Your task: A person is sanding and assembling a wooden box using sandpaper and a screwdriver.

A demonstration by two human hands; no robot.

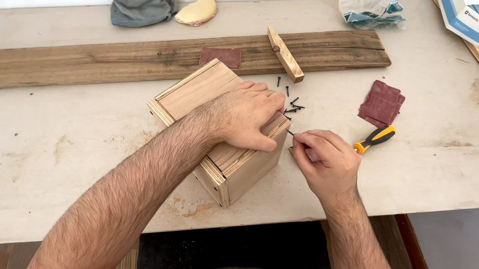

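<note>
Workbench (17, 167): left hand (249, 116) steadies wooden box (220, 131); right hand (327, 160) pinches screw (290, 133).

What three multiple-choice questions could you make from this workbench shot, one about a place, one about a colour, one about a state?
1. Where does the left hand rest?
A. On the wooden box
B. On the long plank
C. On the grey cloth

2. What colour is the screwdriver handle?
A. Blue and white
B. Yellow and black
C. Green

3. What is the right hand doing?
A. Lying flat and open
B. Gripping the screwdriver
C. Pinching a small dark screw

Answers: 1 A, the palm lies on the box top. 2 B, the handle beside the hand shows both. 3 C, the screw sticks out from the fingertips beside the box.
</note>
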